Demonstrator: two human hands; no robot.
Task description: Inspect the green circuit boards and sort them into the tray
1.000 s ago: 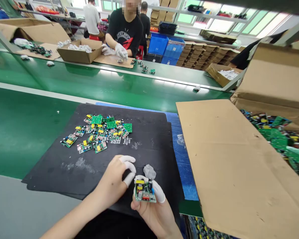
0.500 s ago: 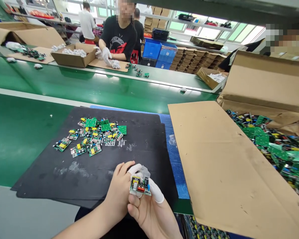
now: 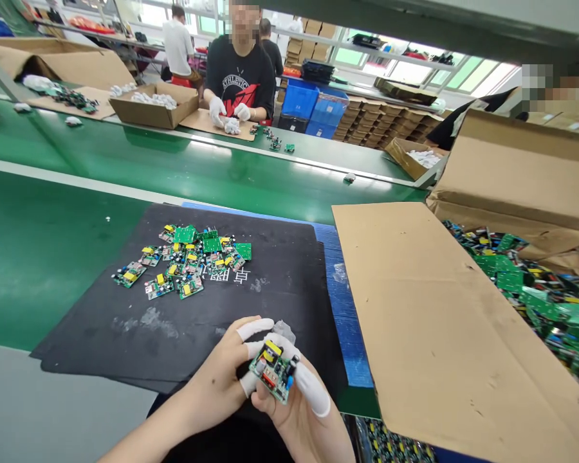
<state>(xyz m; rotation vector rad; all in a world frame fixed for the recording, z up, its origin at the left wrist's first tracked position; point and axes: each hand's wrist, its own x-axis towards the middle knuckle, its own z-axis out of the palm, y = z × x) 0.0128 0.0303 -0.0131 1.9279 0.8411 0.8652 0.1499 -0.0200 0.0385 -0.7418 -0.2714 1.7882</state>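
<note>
A small circuit board (image 3: 273,372) with a yellow transformer and a blue part is held in front of me, its component side tilted up. My right hand (image 3: 311,402) grips it from the right and below, with a white finger cot on at least one finger. My left hand (image 3: 217,379), with white cots on several fingers, closes on the board's left edge; its fingertips are partly hidden behind the board. A crumpled piece of clear plastic (image 3: 284,331) sticks up just behind the board, by the fingertips. Which hand has hold of it I cannot tell.
A pile of similar boards (image 3: 193,254) lies on the black mat (image 3: 251,302). To the right, a cardboard flap (image 3: 405,308) slopes from a large box full of boards (image 3: 521,276). Across the green belt (image 3: 183,170), a co-worker (image 3: 241,74) handles white pieces beside a carton (image 3: 154,106).
The board has turned and tilted, showing more of its component side. My left fingers have spread somewhat around its left edge. The view has shifted slightly. The co-worker's hands have moved apart.
</note>
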